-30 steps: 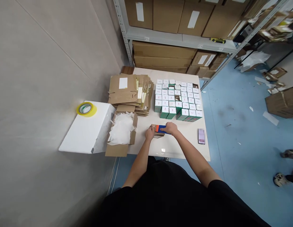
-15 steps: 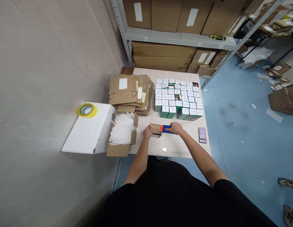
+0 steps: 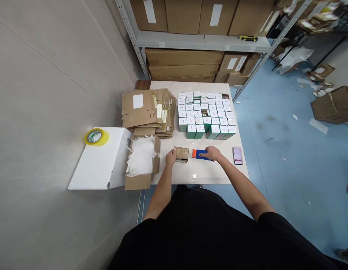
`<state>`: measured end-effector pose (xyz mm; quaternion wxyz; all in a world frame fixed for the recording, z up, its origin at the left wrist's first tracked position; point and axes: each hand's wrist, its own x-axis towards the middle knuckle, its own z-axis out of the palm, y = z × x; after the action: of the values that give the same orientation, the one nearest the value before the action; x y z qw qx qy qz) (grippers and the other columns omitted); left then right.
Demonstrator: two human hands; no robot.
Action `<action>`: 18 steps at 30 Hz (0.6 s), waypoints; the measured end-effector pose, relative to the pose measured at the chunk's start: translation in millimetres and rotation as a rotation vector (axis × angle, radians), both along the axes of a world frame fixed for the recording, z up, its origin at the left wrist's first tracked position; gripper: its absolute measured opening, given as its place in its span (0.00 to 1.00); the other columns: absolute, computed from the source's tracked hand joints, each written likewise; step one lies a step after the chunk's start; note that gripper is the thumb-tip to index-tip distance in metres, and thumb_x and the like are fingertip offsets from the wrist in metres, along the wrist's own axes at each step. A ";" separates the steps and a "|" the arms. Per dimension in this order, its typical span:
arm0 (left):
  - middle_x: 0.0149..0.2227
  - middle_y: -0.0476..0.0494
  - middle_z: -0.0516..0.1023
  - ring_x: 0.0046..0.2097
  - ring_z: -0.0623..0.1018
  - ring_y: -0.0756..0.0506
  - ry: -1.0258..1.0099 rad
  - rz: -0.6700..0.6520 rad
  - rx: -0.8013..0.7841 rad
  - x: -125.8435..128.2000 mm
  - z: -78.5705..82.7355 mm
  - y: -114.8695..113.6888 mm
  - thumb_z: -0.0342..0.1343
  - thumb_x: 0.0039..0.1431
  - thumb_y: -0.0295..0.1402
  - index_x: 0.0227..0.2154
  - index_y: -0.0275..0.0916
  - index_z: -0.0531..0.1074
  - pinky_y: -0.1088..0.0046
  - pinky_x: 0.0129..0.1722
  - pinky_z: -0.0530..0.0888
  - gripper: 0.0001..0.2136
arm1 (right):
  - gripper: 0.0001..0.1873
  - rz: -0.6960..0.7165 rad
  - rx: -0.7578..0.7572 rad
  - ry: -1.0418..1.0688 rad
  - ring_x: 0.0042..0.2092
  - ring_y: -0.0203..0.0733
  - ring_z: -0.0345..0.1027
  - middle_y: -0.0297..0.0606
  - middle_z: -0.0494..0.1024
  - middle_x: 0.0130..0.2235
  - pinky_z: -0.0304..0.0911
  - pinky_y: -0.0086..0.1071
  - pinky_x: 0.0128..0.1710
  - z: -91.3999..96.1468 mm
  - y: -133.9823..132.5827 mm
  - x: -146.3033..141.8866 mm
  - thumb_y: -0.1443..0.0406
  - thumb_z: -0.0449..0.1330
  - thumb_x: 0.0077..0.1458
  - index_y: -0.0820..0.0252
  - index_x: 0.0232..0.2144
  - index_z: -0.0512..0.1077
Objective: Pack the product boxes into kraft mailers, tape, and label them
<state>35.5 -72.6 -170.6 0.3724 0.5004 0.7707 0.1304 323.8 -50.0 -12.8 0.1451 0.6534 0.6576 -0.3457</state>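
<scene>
At the near side of the table, my left hand (image 3: 171,156) is closed on the left end of a small brown cardboard box (image 3: 182,153). The box lies on the white tabletop, its upper face shiny. My right hand (image 3: 212,153) is wrapped round a blue and orange tape dispenser (image 3: 201,154). The dispenser's orange end faces the box, with a small gap between them. Behind both hands stand rows of white-topped green boxes (image 3: 207,120), several with open tops.
Left of the box is an open carton (image 3: 156,159) with white packing sheets (image 3: 142,155). Flattened cardboard boxes (image 3: 138,108) are stacked behind it. A yellow tape roll (image 3: 96,137) rests on a white block (image 3: 98,161). A phone (image 3: 237,155) lies at the right. Shelving (image 3: 202,41) borders the table's far side.
The tape dispenser has come away from the box's right end, leaving a gap. My left hand still holds the box. The whole view has shifted slightly.
</scene>
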 end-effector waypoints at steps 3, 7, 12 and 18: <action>0.52 0.32 0.83 0.54 0.80 0.34 -0.006 -0.001 0.000 -1.9 2.6 0.3 0.33 0.75 0.51 0.52 0.40 0.81 0.64 0.51 0.73 0.32 | 0.31 -0.010 -0.003 0.012 0.35 0.44 0.78 0.45 0.83 0.35 0.59 0.30 0.29 -2.0 -3.6 4.5 0.38 0.64 0.55 0.61 0.37 0.79; 0.52 0.31 0.83 0.55 0.80 0.34 -0.003 0.024 -0.034 -4.8 5.4 1.9 0.33 0.75 0.51 0.51 0.37 0.81 0.64 0.52 0.73 0.32 | 0.31 -0.025 0.001 -0.006 0.37 0.46 0.78 0.46 0.83 0.37 0.60 0.29 0.29 -8.8 -9.0 19.4 0.38 0.64 0.54 0.61 0.35 0.78; 0.52 0.30 0.83 0.56 0.79 0.34 0.009 0.020 -0.045 -4.2 5.0 4.0 0.32 0.74 0.53 0.51 0.37 0.81 0.63 0.53 0.73 0.34 | 0.30 -0.094 -0.024 -0.035 0.37 0.47 0.79 0.47 0.83 0.37 0.62 0.30 0.30 -24.6 -14.3 26.8 0.39 0.65 0.54 0.61 0.35 0.78; 0.53 0.31 0.83 0.56 0.79 0.33 0.023 0.015 -0.030 -1.1 6.1 0.8 0.32 0.74 0.53 0.52 0.38 0.80 0.61 0.53 0.74 0.34 | 0.28 -0.148 0.012 -0.143 0.45 0.54 0.79 0.55 0.82 0.44 0.67 0.34 0.37 -39.8 -23.8 -2.9 0.43 0.65 0.56 0.63 0.42 0.79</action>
<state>34.4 -71.8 -164.5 0.3701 0.4906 0.7803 0.1158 320.9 -73.8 -52.6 0.1617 0.7240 0.5975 -0.3043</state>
